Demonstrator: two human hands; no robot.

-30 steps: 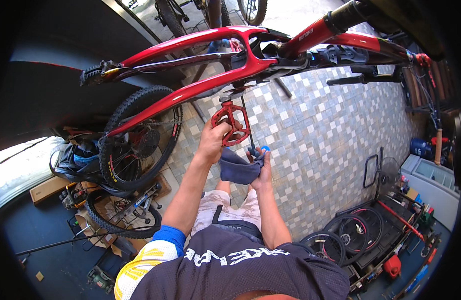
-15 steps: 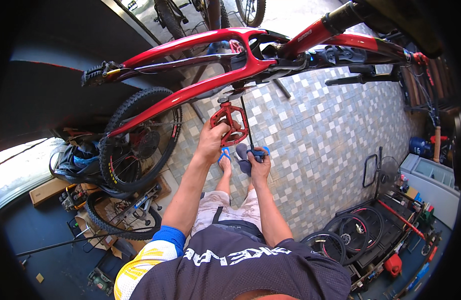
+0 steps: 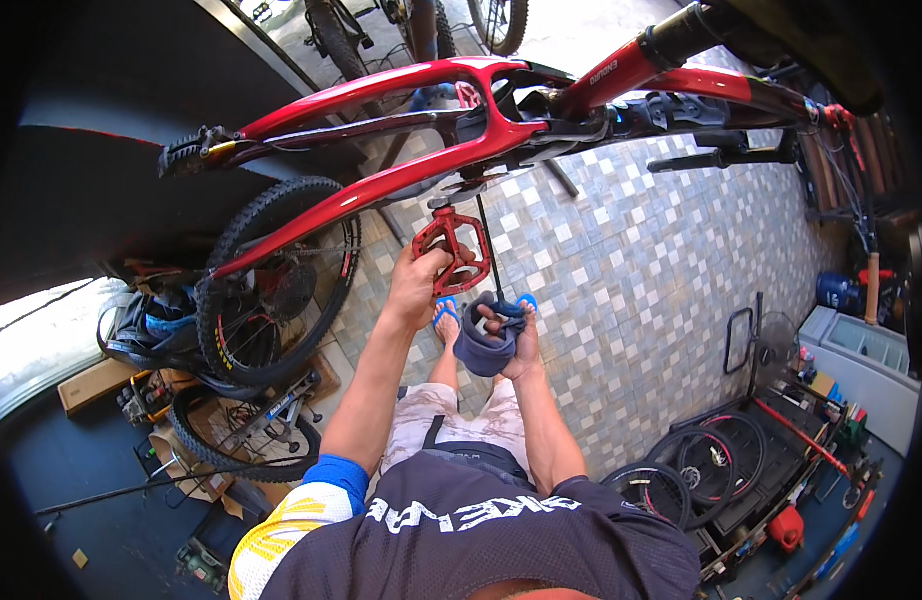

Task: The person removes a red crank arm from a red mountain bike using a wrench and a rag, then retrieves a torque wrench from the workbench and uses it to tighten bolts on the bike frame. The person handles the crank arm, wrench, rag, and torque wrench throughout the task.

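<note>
A red flat bike pedal (image 3: 480, 245) hangs from the crank below the red bike frame (image 3: 391, 185). My left hand (image 3: 417, 285) is closed on the pedal, thumb and fingers through its open cage. To its right, my right hand (image 3: 522, 350) has its fingers curled around a blue-handled tool (image 3: 505, 308) with a long thin dark shaft reaching up toward the crank. The tool's far tip is hidden near the crank. A dark grey rag (image 3: 483, 350) is bunched in the same hand and hangs toward its left side.
A knobby-tyred wheel (image 3: 281, 270) is at the left, with another wheel and bike parts (image 3: 251, 430) below it. Loose wheels (image 3: 721, 455) and a red container (image 3: 785, 528) lie at lower right. A white glass-topped chest (image 3: 861, 370) stands at far right. Tiled floor (image 3: 641, 300) spreads beneath.
The grey rag has swung lower and spread out more below my right hand. The pedal and my left hand have shifted slightly left.
</note>
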